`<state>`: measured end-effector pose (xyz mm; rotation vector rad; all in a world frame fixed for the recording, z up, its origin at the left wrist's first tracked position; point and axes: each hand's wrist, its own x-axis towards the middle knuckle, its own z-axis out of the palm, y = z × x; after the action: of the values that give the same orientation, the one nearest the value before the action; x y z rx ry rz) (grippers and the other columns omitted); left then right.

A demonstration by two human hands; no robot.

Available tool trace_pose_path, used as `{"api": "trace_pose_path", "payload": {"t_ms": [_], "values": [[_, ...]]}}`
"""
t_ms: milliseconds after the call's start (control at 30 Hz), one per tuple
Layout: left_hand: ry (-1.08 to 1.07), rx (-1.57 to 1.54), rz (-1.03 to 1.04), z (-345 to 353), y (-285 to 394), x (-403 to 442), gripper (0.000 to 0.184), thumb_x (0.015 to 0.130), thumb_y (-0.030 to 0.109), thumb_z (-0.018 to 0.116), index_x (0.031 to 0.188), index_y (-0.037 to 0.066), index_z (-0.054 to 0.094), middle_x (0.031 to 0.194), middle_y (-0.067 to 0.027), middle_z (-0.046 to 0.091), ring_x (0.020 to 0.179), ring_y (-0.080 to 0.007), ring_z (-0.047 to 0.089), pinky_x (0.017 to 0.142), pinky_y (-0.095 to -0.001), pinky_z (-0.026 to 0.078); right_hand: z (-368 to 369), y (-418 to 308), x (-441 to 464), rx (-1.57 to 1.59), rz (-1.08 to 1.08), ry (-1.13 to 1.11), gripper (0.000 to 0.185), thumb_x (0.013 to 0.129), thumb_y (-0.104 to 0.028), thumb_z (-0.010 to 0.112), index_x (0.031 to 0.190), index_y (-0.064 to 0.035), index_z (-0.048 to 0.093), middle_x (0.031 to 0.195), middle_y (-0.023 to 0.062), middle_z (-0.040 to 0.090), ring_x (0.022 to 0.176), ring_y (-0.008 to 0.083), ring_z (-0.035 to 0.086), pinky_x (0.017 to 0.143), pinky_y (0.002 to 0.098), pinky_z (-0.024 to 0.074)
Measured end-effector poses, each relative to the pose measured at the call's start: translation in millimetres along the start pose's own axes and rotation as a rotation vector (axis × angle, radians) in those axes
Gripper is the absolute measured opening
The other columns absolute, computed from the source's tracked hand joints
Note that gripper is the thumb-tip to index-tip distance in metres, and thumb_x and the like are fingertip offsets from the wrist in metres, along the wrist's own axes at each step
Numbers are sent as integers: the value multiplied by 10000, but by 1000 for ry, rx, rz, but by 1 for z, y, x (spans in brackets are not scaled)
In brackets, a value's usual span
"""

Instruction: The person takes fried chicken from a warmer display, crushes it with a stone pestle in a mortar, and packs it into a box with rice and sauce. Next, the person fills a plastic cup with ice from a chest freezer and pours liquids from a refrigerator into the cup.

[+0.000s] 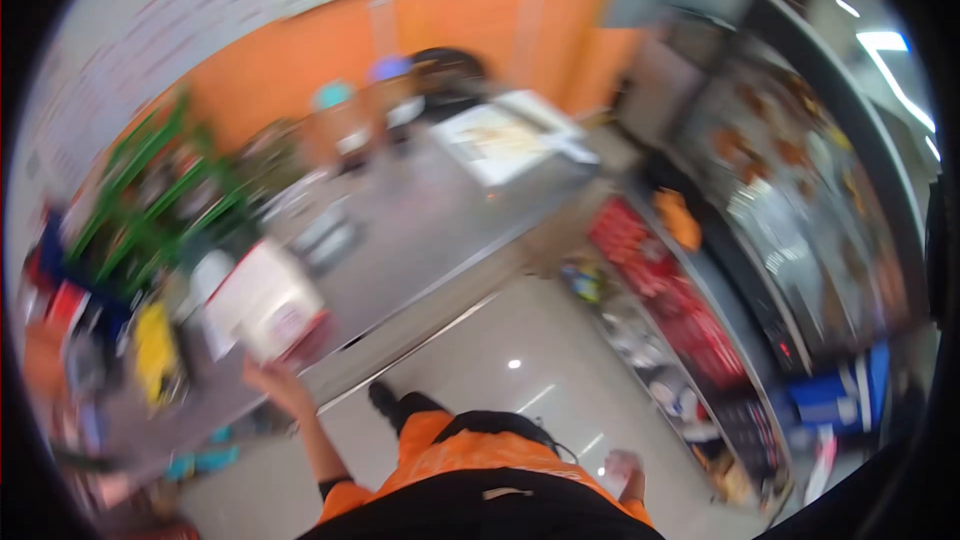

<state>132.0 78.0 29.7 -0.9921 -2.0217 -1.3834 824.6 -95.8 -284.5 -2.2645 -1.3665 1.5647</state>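
My left hand (281, 386) is at the near lower edge of a white carton with red edges (268, 302) and appears to grip it. The carton is tilted over the front of the metal counter (400, 225), and motion blur hides the exact finger placement. Low on the right, my right hand (622, 466) hangs beside my body over the floor. Its fingers are smeared by motion, and nothing plainly shows in it.
A green rack (165, 195) and a yellow item (157, 352) are on the counter's left. Farther back are lidded jars (340, 125) and a white tray (492, 140). To the right stand a glass display case (790, 180) and shelves with red packets (665, 285).
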Motion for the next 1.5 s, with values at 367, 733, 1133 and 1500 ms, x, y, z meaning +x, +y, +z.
{"api": "trace_pose_path", "payload": {"t_ms": [367,733,1133,1500], "values": [[-1135,-419,76,158,205,-221,531,811,-63,489,1329,29,414,1219,-149,473,1156,-289,483,927,-354,431,-466,4,-99,358,54,1559,361,795,-381,671,989,-80,624,836,104,674,810,237,647,692,355,516],[-1833,-494,501,309,485,-326,419,875,75,515,1289,43,464,1216,-135,488,1123,-270,515,946,-355,437,-708,-55,-202,303,145,2113,590,731,-90,515,1314,-17,454,1261,221,522,1127,355,540,962,387,424],[-2196,-1104,906,283,744,-347,341,915,193,498,1232,76,545,1135,-111,574,1046,-242,567,912,-355,461,-699,-58,-189,811,-368,1672,261,800,-139,504,978,-13,646,812,85,670,785,217,657,733,335,507],[-2380,-1258,1008,230,808,-330,329,952,301,481,1180,108,619,1060,-88,652,974,-216,614,882,-356,484,-777,6,-77,-325,391,1667,590,787,-427,634,1284,-133,514,1297,201,517,1245,339,453,1022,441,400]]}}
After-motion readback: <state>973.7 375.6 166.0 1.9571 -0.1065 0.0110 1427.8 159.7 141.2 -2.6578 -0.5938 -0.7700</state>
